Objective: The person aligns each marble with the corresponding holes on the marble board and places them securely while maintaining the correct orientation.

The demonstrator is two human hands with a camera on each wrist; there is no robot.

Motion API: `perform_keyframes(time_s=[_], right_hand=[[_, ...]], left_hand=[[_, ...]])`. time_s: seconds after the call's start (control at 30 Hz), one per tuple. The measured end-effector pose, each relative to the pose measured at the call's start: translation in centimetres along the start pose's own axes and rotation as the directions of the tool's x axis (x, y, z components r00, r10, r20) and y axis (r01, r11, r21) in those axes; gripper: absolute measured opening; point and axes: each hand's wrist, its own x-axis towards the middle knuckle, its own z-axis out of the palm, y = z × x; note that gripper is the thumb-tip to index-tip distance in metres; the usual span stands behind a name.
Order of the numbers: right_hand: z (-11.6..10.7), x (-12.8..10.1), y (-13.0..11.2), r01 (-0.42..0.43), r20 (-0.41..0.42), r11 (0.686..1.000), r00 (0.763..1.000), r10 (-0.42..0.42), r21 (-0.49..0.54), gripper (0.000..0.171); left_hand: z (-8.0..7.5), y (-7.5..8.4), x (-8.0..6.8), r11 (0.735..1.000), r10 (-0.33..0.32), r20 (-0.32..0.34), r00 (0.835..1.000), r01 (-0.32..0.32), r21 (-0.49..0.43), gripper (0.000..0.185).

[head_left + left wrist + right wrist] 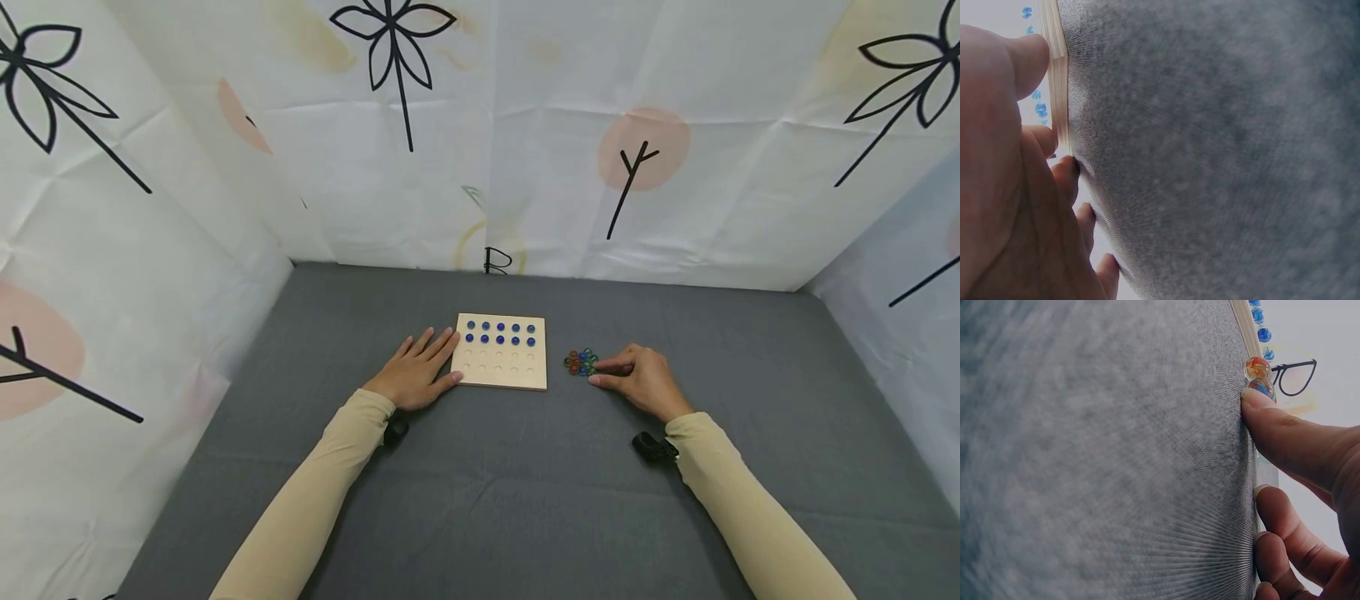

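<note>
A square pale wooden board point(498, 377) lies in the middle of the table. Blue marbles point(500, 339) fill its two far rows of hollows; the two near rows hold none. My left hand point(415, 371) lies flat with spread fingers, its fingertips and thumb point(1032, 65) touching the board's left edge. To the right of the board is a small cluster of glass marbles point(574, 363), orange, blue and green. At that cluster's right side my right hand point(643, 382) pinches a green marble between thumb and forefinger. The thumb point(1291, 434) partly hides the marbles in the right wrist view.
A dark grey cloth point(480, 500) covers the table. White sheets point(540, 192) printed with plant drawings stand behind and at both sides. Dark wrist cameras point(654, 447) sit on both wrists, over beige sleeves.
</note>
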Motion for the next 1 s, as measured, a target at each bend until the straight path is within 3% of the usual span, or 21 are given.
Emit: perform_keyframes(time_s=[1.0], right_hand=[[-0.1,-0.1,-0.2,-0.004,-0.003,1.000,1.000,0.004,-0.003,0.021]], left_hand=[[1.5,-1.4,0.7,1.000,-0.012,-0.043,0.999,0.011,-0.017,0.074]])
